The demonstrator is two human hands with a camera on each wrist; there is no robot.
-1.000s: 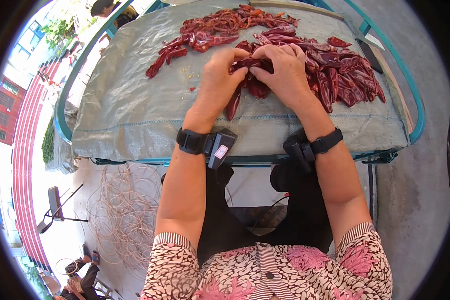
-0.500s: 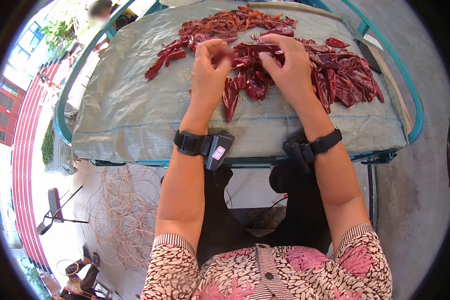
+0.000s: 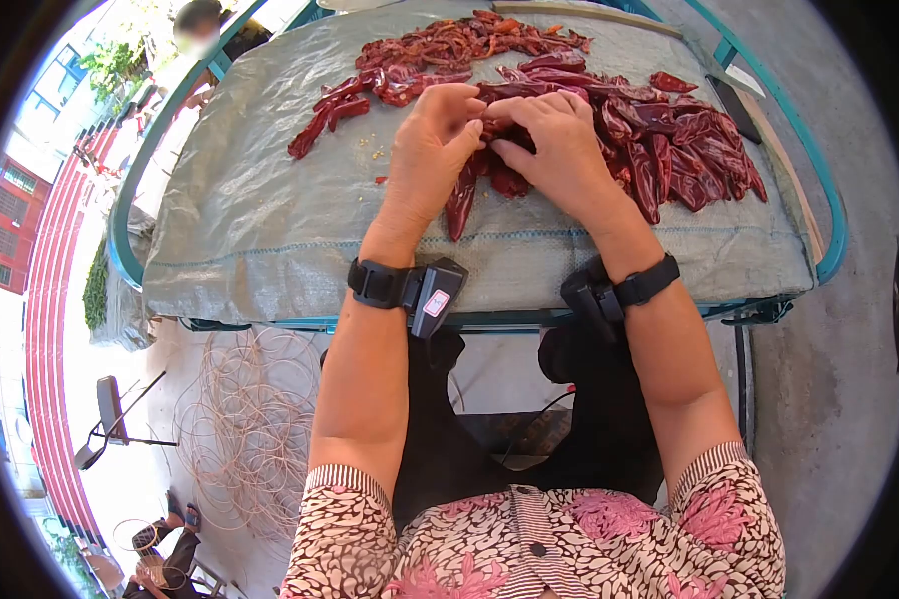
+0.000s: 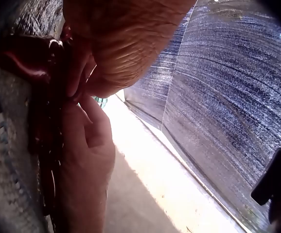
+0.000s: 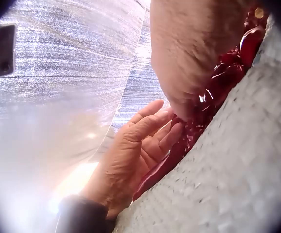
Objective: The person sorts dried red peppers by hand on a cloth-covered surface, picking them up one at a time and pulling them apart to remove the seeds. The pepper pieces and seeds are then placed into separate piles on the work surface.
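Clock centred on my hands, 12 facing away. Right hand [image 3: 559, 150]: fingers and thumb curved nearly closed, gripping a dark red pepper [image 3: 515, 137] at the centre, presumably to steady it. Left hand [image 3: 430, 155]: fingers bent, thumb tip close to the right's fingertips; contact hidden, so cannot tell whether it pinches anything. Another pepper [image 3: 459, 205] lies at 7, tip toward me. Pepper pile [image 3: 694, 155] at 3, likely there for easy reach. Shrivelled red heap [image 3: 464, 42] at 12, perhaps to keep lots separate. Pale specks [image 3: 373, 154] at 9; sheet [image 3: 270, 200] beneath probably catches such bits.
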